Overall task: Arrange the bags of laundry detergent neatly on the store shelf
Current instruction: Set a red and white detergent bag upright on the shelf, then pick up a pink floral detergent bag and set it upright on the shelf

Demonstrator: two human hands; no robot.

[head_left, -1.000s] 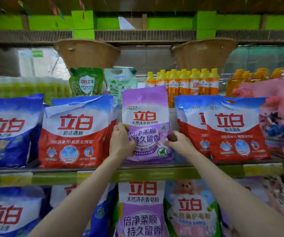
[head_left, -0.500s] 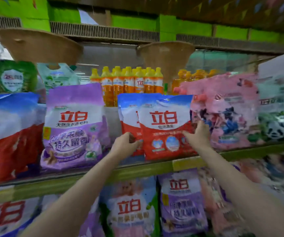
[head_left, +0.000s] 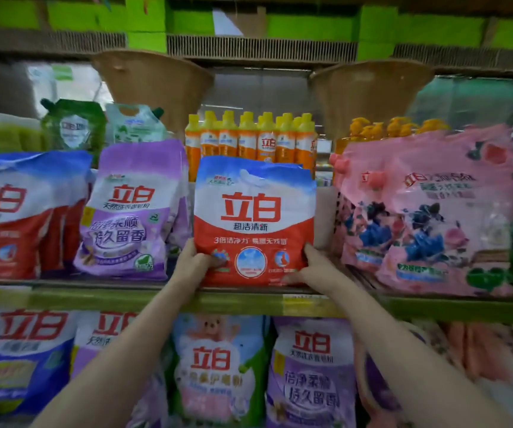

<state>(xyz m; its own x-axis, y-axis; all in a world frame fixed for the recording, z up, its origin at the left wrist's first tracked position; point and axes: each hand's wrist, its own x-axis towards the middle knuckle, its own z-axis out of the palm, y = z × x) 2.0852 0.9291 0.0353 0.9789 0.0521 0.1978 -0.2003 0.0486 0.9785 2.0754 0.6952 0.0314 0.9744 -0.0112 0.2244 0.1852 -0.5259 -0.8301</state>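
Both hands, left (head_left: pixel 194 263) and right (head_left: pixel 313 267), grip a red detergent bag (head_left: pixel 253 217) upright on the shelf (head_left: pixel 156 299). Their fingertips vanish behind it; neighbouring bags blur.

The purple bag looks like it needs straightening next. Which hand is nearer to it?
Left. The left hand grips the red detergent bag's lower left edge, right beside the purple bag. The right hand holds the far edge.

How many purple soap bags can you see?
3 for sure. One purple bag stands on the upper shelf, left of the red bag both hands hold. Another sits on the lower shelf, right of centre. A third peeks out lower left. More may hide behind.
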